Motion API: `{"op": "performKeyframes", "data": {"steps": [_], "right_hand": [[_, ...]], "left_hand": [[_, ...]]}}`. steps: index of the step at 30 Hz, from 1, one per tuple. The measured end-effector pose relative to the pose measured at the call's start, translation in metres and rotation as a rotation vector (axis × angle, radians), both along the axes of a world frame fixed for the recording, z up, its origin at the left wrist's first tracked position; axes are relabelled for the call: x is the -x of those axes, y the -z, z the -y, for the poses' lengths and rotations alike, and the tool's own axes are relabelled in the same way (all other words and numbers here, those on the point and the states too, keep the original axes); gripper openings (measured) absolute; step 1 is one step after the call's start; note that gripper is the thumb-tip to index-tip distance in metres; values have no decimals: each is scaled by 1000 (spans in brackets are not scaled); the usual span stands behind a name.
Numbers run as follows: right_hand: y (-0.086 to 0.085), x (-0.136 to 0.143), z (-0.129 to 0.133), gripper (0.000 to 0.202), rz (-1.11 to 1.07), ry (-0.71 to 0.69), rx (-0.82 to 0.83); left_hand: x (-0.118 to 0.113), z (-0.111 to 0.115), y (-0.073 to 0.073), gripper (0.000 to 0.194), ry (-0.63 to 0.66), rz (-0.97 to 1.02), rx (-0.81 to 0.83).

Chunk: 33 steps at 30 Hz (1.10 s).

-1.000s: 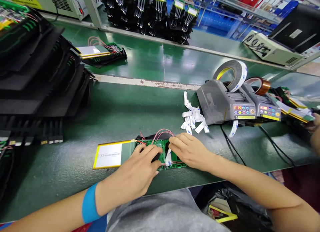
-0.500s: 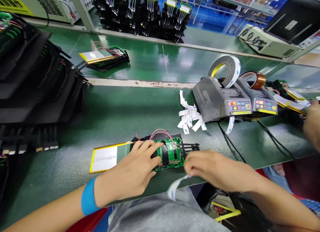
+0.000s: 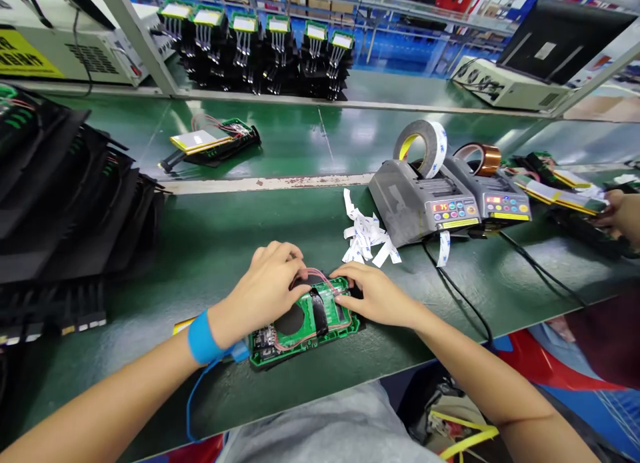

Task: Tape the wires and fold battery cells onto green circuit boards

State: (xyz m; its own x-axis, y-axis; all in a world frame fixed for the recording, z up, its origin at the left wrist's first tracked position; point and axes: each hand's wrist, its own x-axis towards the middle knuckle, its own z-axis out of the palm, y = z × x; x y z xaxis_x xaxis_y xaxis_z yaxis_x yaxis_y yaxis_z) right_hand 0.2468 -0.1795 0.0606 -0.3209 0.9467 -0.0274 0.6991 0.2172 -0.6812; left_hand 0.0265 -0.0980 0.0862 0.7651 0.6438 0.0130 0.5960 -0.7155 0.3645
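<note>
A green plastic case (image 3: 300, 336) with a circuit board, black tape and pink wires (image 3: 315, 272) lies on the bench in front of me. My left hand (image 3: 267, 280) is over its far left side, thumb and fingers closed around the pink wires. At the case's right end is my right hand (image 3: 373, 293), with fingers over the far edge and thumb on the inner face by the wires. Behind my left wrist, a yellow-edged battery pack (image 3: 184, 325) is mostly hidden. A blue wrist strap with a blue cord is on my left wrist.
Cut tape strips (image 3: 367, 236) lie beside two grey tape dispensers (image 3: 400, 206). Black stacked assemblies (image 3: 65, 203) stand at the left. Another case with a battery (image 3: 220, 142) lies further back. At the far right, a co-worker's hand (image 3: 623, 216) is over similar parts.
The white tape strip is gone from my right hand, which has moved up to the case's right end. My left hand has shifted up to the wires. The case has turned slightly.
</note>
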Motion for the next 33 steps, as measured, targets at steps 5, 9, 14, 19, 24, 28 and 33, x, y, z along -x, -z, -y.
{"op": "performKeyframes", "data": {"steps": [5,9,14,19,24,28,33], "right_hand": [[13,-9,-2,28,-146,-12,-17],[23,-8,3,28,-220,23,-24],[30,2,6,25,-179,106,-101],[30,14,3,24,-91,199,-166],[26,19,-2,21,4,223,-120],[26,20,-3,21,45,219,-92],[26,19,-3,21,63,205,-85]], "left_hand": [[21,3,-8,13,-1,82,240],[46,20,-2,17,-34,157,151],[59,27,9,28,111,94,-28],[51,23,4,51,323,-74,-187],[34,21,1,47,467,-231,-386],[25,20,3,46,492,-318,-408],[23,21,8,54,444,-367,-369]]}}
